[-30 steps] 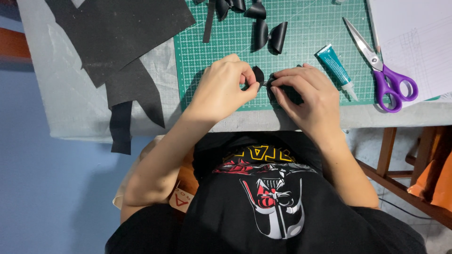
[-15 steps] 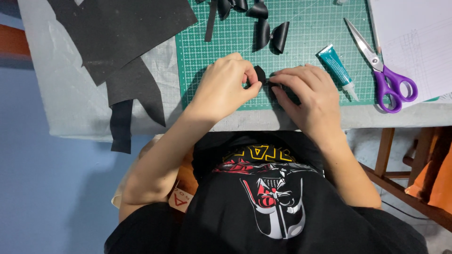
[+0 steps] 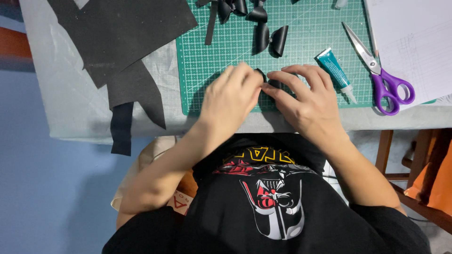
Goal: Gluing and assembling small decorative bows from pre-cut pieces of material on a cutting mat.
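Left hand: my left hand (image 3: pixel 231 96) lies palm down on the green gridded cutting mat (image 3: pixel 306 51), its grip closed on the small black folded foam piece (image 3: pixel 262 75) at the fingertips.
Right hand: my right hand (image 3: pixel 308 101) meets the left one, fingers curled; its grip pinches the same small black folded foam piece from the other side.
Workpiece: the piece sits on the mat's near edge, between both hands and mostly covered by them; only a dark sliver shows.
Bench: the bench (image 3: pixel 70 108) carries a pale grey cover under the mat.
Finished parts: a cluster of black curled foam loops (image 3: pixel 263 28) lies at the far side of the mat, well apart from my hands.
Strip: a narrow black foam strip (image 3: pixel 211 23) lies beside the loops.
Glue: a teal glue tube with a white nozzle (image 3: pixel 335 73) lies just beside my right hand.
Cutter: purple-handled scissors (image 3: pixel 382 70) lie right of the tube, blades open.
Stock: a large black foam sheet with cut-outs (image 3: pixel 117 42) lies left of the mat, one tail hanging over the bench edge.
Paper: a white sheet of paper (image 3: pixel 414 37) lies at far right.
Obstructions: my own fingers hide the workpiece.
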